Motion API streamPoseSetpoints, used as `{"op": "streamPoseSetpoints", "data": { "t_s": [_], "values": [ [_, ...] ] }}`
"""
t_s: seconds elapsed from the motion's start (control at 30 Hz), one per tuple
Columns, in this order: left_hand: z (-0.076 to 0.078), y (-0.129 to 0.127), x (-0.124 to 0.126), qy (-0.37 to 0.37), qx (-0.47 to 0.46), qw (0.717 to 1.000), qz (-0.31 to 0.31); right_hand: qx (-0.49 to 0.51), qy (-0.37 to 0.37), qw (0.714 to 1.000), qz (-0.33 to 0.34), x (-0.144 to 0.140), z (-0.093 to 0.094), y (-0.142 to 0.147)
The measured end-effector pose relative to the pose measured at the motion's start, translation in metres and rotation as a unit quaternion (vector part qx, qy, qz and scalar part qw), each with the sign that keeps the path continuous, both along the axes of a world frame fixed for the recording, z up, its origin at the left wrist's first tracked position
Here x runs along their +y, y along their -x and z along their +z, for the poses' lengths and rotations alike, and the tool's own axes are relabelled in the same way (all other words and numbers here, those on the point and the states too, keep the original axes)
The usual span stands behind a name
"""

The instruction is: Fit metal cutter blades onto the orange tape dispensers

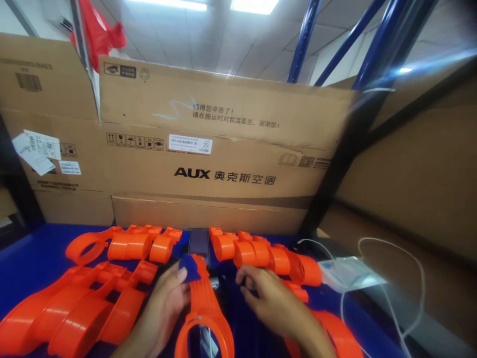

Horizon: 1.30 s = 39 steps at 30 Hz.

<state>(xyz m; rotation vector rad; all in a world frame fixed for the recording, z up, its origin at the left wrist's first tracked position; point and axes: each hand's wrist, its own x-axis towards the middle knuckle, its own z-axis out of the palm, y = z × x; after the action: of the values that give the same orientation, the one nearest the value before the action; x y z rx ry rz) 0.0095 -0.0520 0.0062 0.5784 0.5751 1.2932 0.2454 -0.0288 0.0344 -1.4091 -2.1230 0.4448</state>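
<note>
Left pile: orange plastic parts (74, 308) lay stacked on the blue surface (33, 258), beside the left hand.
Back: an AUX cardboard box (223, 169) walled off the far edge.
Left hand (164, 303): fingers closed on the orange ringed piece (204, 313), upright at centre, blue pad at its top.
Right hand (272, 301): fingers curled narrow, touching the dark fixture; whether they held anything, cannot tell.
Right: white cable (410, 263).

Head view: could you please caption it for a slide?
Left hand holds an orange plastic part; right hand rests beside it.
</note>
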Motion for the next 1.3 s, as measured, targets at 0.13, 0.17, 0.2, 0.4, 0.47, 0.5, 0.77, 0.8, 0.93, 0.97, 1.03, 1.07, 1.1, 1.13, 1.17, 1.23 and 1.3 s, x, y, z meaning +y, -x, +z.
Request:
{"op": "streamPoseSetpoints", "data": {
  "t_s": [0.13,0.17,0.2,0.4,0.47,0.5,0.77,0.8,0.93,0.97,1.03,1.07,1.1,1.13,1.17,1.23,1.3],
  "values": [
    [0.003,0.002,-0.004,-0.028,-0.017,0.999,-0.041,0.139,0.028,0.989,0.042,0.002,0.006,0.003],
    [0.003,0.003,-0.006,-0.039,-0.018,0.998,-0.053,0.174,0.028,0.983,0.042,0.002,0.007,0.007],
    [0.003,0.003,-0.008,-0.051,-0.016,0.996,-0.066,0.210,0.024,0.977,0.037,0.001,0.008,0.011],
    [-0.003,0.003,-0.018,-0.071,0.031,0.989,-0.127,0.386,0.008,0.922,0.034,-0.008,0.009,0.046],
    [-0.005,0.002,-0.018,-0.063,0.040,0.991,-0.108,0.412,0.030,0.909,0.061,-0.011,0.008,0.053],
    [-0.005,0.002,-0.018,-0.059,0.037,0.994,-0.090,0.420,0.042,0.903,0.079,-0.012,0.006,0.055],
    [0.007,0.002,-0.012,-0.063,-0.052,0.995,-0.062,0.302,0.002,0.949,0.090,-0.018,0.004,0.059],
    [0.006,0.002,-0.012,-0.064,-0.052,0.995,-0.061,0.300,0.010,0.948,0.102,-0.019,0.004,0.060],
    [-0.003,0.003,-0.013,-0.054,-0.053,0.996,-0.039,0.343,0.028,0.931,0.123,-0.020,0.003,0.067],
    [-0.006,0.003,-0.012,-0.051,-0.052,0.997,-0.031,0.353,0.028,0.927,0.121,-0.020,0.002,0.067],
    [-0.008,0.003,-0.011,-0.063,-0.034,0.997,-0.012,0.369,0.022,0.922,0.113,-0.019,0.002,0.066],
    [-0.008,0.004,-0.010,-0.077,-0.017,0.997,0.002,0.373,0.016,0.921,0.108,-0.018,0.002,0.064],
    [-0.006,0.004,-0.009,-0.094,0.002,0.995,0.021,0.372,0.009,0.922,0.106,-0.017,0.002,0.062],
    [-0.003,0.004,-0.008,-0.109,0.020,0.993,0.043,0.367,0.000,0.924,0.106,-0.017,0.002,0.059],
    [0.000,0.004,-0.008,-0.121,0.037,0.990,0.067,0.356,-0.010,0.928,0.108,-0.016,0.003,0.056],
    [0.005,0.003,-0.007,-0.132,0.066,0.983,0.114,0.332,-0.037,0.935,0.117,-0.016,0.004,0.052],
    [0.009,0.001,-0.008,-0.131,0.081,0.977,0.147,0.313,-0.059,0.939,0.127,-0.016,0.005,0.050]
  ]
}}
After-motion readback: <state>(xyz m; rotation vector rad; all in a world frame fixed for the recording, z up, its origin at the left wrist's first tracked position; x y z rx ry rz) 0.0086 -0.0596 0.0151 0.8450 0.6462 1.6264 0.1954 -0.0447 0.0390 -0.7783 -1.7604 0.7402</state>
